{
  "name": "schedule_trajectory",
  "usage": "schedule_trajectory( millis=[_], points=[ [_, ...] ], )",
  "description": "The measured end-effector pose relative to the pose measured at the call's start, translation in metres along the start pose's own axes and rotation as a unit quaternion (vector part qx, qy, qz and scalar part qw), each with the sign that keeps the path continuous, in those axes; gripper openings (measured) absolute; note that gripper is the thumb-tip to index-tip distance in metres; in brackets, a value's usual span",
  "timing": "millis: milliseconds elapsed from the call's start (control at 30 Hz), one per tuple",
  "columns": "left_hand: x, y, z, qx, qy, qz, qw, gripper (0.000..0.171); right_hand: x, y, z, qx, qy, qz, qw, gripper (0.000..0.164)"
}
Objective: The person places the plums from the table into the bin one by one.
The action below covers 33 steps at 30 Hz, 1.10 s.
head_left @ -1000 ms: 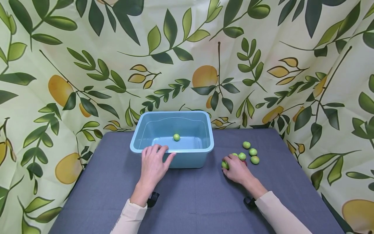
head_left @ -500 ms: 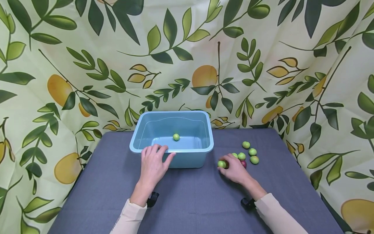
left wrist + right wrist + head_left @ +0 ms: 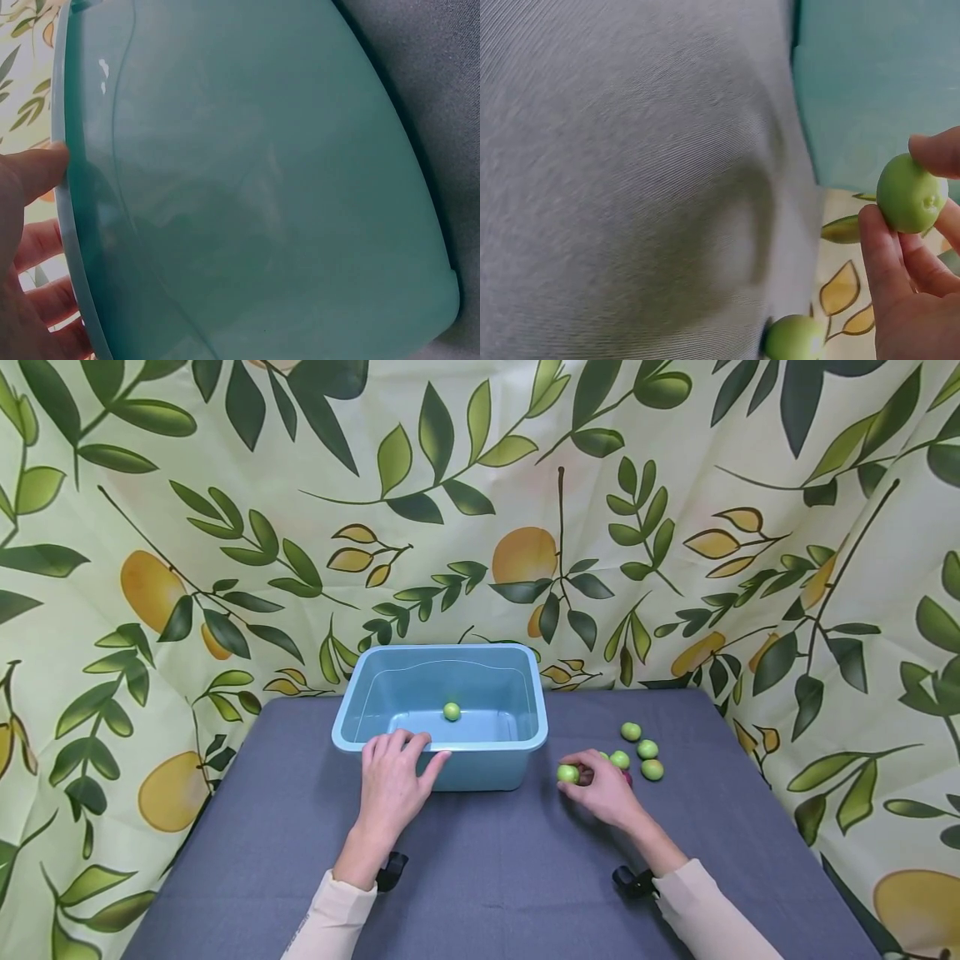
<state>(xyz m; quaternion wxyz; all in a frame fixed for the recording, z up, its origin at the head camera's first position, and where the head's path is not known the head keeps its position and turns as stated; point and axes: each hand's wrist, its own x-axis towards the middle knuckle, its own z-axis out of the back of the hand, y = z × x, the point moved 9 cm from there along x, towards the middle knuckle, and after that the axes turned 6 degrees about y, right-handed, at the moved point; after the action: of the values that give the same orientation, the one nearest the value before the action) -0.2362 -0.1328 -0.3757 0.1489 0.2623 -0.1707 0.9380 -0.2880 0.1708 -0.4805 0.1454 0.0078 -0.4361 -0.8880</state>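
My right hand (image 3: 606, 789) pinches a green plum (image 3: 567, 773) between thumb and fingers. In the right wrist view this plum (image 3: 909, 193) is held clear of the grey cloth. A red plum (image 3: 627, 778) is mostly hidden behind that hand, beside another green plum (image 3: 619, 759). My left hand (image 3: 393, 785) holds the front rim of a blue plastic basin (image 3: 480, 768). In the left wrist view the thumb (image 3: 45, 169) touches the rim and the other fingertips pass behind it. One green plum (image 3: 452, 712) lies inside the basin.
Farther right on the grey tablecloth (image 3: 495, 877) lie more green plums (image 3: 647, 749), loosely grouped. A leaf-patterned fabric (image 3: 450, 552) hangs close behind the basin and along both sides of the table.
My right hand has drawn the green plum a little left and lifted it, away from the other plums. The left hand and the basin have stayed in place.
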Motion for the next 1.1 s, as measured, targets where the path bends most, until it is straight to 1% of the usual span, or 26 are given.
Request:
schedule_trajectory(
  millis=[333,567,800,967,1100],
  points=[
    [0.000,0.001,0.001,-0.001,0.001,0.003,1.0000,0.034,-0.001,0.017,0.011,0.026,-0.021,0.016,0.999,0.034],
    [0.000,0.001,-0.001,-0.001,0.008,0.006,0.9999,0.034,0.000,0.031,0.020,0.065,-0.021,0.021,0.997,0.035],
    [0.002,0.002,0.001,-0.003,0.008,0.008,0.9999,0.033,0.007,0.047,0.030,0.092,-0.020,0.031,0.995,0.036],
    [0.001,0.001,0.001,-0.003,0.007,0.005,1.0000,0.033,0.011,0.058,0.038,0.097,-0.026,0.037,0.994,0.039],
    [0.001,0.001,0.000,-0.002,0.005,0.004,1.0000,0.033,0.014,0.065,0.043,0.088,-0.033,0.035,0.995,0.039]
  ],
)
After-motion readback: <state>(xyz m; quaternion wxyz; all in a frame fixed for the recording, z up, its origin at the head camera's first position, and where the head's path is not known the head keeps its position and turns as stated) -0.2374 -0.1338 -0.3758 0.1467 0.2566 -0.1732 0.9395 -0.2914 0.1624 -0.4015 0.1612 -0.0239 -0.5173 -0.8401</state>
